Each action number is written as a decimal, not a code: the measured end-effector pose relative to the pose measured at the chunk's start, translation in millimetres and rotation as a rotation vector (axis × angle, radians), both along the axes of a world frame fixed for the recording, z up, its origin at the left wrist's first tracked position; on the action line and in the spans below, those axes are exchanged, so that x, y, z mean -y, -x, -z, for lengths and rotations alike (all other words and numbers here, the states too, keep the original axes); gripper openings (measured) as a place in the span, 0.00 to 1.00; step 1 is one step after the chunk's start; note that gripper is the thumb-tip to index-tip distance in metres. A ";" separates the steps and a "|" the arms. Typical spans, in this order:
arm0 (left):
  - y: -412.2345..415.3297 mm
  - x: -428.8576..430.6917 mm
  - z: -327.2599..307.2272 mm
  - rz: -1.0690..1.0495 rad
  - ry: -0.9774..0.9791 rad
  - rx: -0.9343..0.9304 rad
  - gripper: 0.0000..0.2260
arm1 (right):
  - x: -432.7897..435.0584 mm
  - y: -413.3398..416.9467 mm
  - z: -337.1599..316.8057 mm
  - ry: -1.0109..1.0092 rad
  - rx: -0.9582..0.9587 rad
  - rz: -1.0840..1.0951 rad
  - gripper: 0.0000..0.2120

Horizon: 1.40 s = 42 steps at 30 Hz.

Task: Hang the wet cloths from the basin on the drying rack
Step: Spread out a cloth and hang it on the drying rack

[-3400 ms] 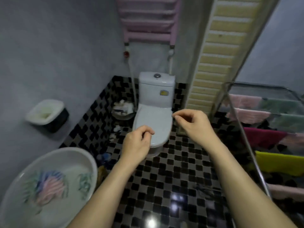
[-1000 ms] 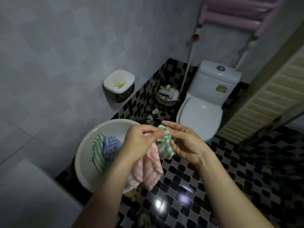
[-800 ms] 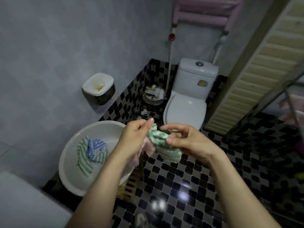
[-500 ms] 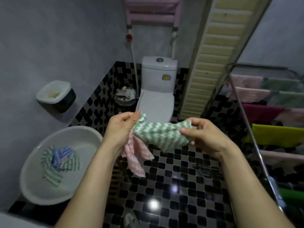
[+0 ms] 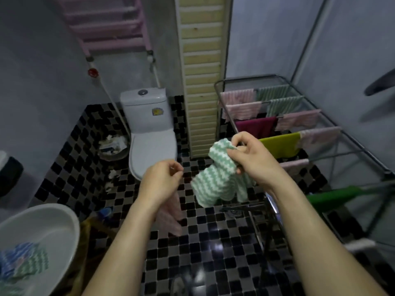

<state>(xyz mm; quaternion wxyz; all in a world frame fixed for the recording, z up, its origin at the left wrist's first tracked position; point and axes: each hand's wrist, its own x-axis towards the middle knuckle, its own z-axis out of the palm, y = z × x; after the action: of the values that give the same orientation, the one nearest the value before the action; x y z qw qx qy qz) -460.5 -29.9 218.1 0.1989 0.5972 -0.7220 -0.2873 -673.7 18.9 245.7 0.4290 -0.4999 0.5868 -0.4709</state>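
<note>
My right hand (image 5: 254,161) grips a green-and-white zigzag cloth (image 5: 215,180) that hangs bunched below it, near the front left corner of the metal drying rack (image 5: 346,137). My left hand (image 5: 160,182) is closed on a pink striped cloth (image 5: 171,214) that dangles under it. The white basin (image 5: 53,223) sits at the lower left with blue and green striped cloths (image 5: 23,261) inside. Several pink, green, magenta and yellow cloths hang over the rack's bars.
A white toilet (image 5: 149,129) stands against the back wall with a full waste bin (image 5: 113,146) to its left. A slatted wooden door (image 5: 202,71) is beside the rack. The floor is black-and-grey checkered tile (image 5: 203,242).
The two cloths have come apart: my right hand carried the green one right toward the rack, my left kept the pink one. My view swung right, so the basin slid left.
</note>
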 end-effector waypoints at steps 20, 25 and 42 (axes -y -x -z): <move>155.7 74.6 -58.1 0.696 -0.174 -0.427 0.08 | -4.8 152.4 -19.9 -0.216 -0.328 0.080 0.06; 201.4 69.3 -55.3 0.762 -0.273 -0.471 0.08 | -31.9 205.4 -6.6 -0.173 -0.023 0.365 0.07; 389.8 18.6 52.1 0.729 -0.222 -0.001 0.04 | -66.0 368.8 86.5 -0.165 -0.221 0.890 0.03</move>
<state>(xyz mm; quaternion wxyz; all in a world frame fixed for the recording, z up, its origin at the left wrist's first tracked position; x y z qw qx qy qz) -850.4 -48.5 166.0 0.0180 0.3187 -0.8516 -0.4157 -1042.5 84.9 159.2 0.1587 -0.2111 0.8218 -0.5049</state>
